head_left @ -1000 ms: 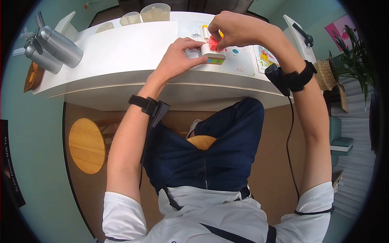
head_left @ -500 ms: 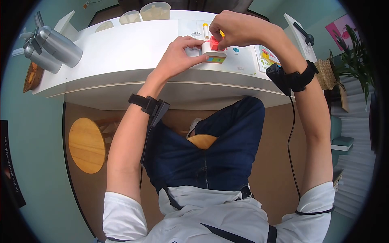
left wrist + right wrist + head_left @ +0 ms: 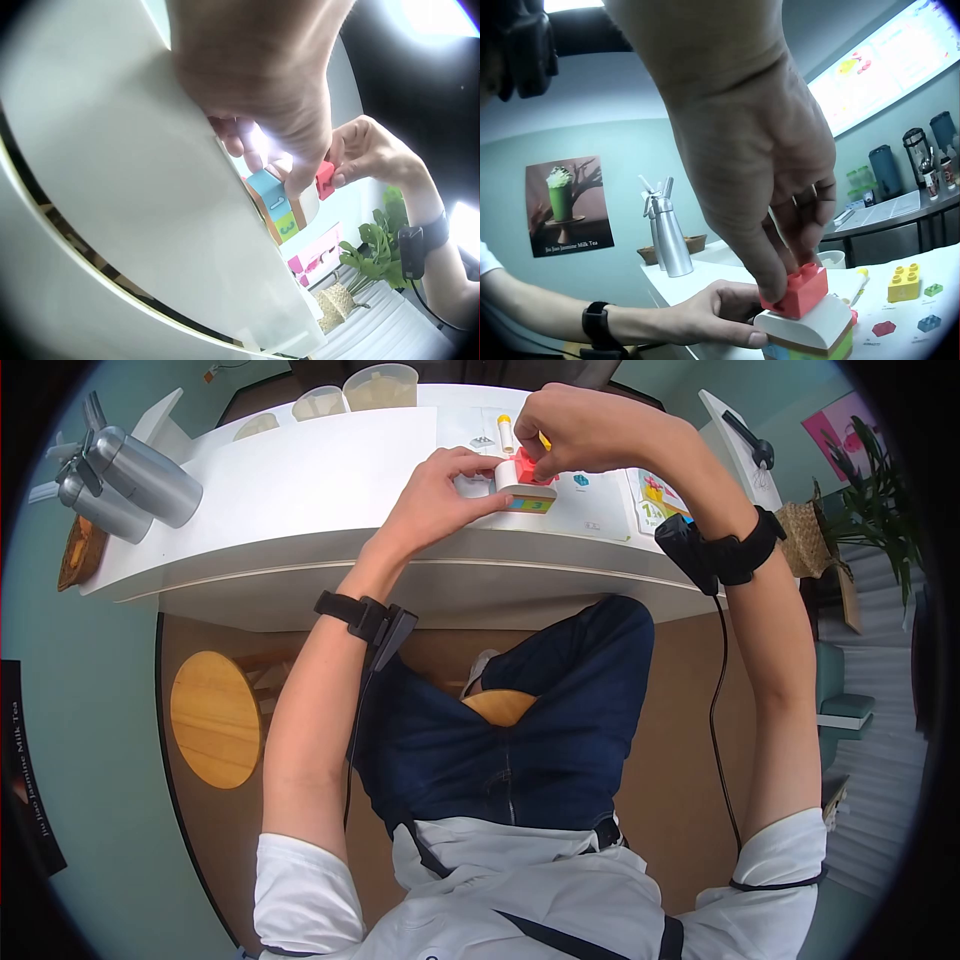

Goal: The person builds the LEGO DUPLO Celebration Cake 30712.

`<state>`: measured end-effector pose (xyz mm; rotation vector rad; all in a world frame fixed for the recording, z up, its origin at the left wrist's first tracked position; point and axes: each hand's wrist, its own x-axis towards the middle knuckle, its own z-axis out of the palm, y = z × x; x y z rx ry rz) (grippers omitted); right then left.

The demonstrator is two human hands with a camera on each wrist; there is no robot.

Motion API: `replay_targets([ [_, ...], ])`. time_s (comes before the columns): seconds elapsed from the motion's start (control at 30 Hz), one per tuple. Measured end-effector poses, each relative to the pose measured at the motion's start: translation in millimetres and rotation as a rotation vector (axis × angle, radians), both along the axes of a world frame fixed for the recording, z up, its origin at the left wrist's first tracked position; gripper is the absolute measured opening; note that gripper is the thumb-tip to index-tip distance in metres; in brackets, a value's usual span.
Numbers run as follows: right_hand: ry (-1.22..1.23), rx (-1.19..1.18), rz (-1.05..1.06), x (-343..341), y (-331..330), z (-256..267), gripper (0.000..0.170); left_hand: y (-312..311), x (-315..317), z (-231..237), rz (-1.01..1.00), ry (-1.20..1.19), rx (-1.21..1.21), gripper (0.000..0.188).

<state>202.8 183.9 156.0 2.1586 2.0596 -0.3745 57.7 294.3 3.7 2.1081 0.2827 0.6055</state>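
My left hand (image 3: 440, 490) grips a toy block assembly from its left side, thumb along the near face. The assembly has a white rounded top (image 3: 799, 328), a blue block (image 3: 268, 191) marked 1 and a green block (image 3: 286, 226) marked 3. From above, my right hand (image 3: 590, 430) pinches a red studded brick (image 3: 801, 291) between thumb and fingers. That brick sits right at the white top, and a 2 shows on its side in the left wrist view. Behind the assembly lies a white tube with a yellow cap (image 3: 506, 436).
A yellow studded brick (image 3: 904, 285) stands on a printed sheet (image 3: 600, 518) beyond the assembly. To the right is a colourful booklet (image 3: 655, 505). Clear plastic tubs (image 3: 382, 390) stand at the back; silver dispensers (image 3: 150, 475) and a wooden basket (image 3: 82, 552) are at the far left.
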Motion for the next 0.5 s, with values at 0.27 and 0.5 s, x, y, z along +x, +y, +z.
replay_targets([
  [0.27, -0.096, 0.045, 0.002, -9, -1, 3, 0.024, 0, 0, -1, -0.007, -0.018, -0.006, 0.046],
  [0.5, -0.088, 0.031, -0.033, -9, -2, 1, 0.023, 2, 1, -7, -0.025, -0.058, 0.008, 0.046],
])
